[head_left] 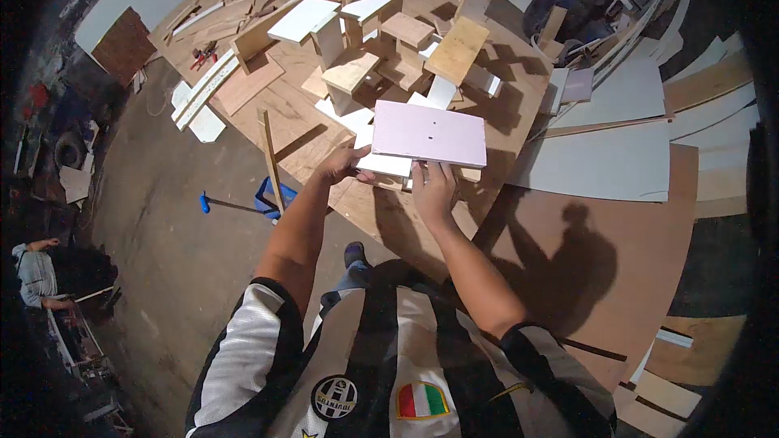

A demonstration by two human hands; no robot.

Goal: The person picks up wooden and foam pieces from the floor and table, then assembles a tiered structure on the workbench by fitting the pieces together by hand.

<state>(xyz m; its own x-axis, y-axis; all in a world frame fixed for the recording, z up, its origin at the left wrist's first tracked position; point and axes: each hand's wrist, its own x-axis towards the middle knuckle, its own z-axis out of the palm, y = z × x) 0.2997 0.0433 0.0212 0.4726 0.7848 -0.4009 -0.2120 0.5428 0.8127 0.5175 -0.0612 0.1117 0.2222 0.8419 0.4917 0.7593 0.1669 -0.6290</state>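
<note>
A pale pink rectangular board (430,131) with two small dark holes in its face is in front of me, over the near part of the wooden table. Just below its left part shows a white board (381,164); whether the two are joined is hidden. My left hand (344,165) is closed on the left end of the white board. My right hand (434,188) grips the pink board's near edge from below, its fingertips partly covered by the board.
Several small wooden assemblies (349,73) with white or bare tops crowd the plywood table (316,150). Red-handled pliers (204,54) lie at its left. A wooden strip (269,158) leans by a blue dustpan (268,195) on the floor. Large sheets (596,162) lie right. Another person (36,272) is far left.
</note>
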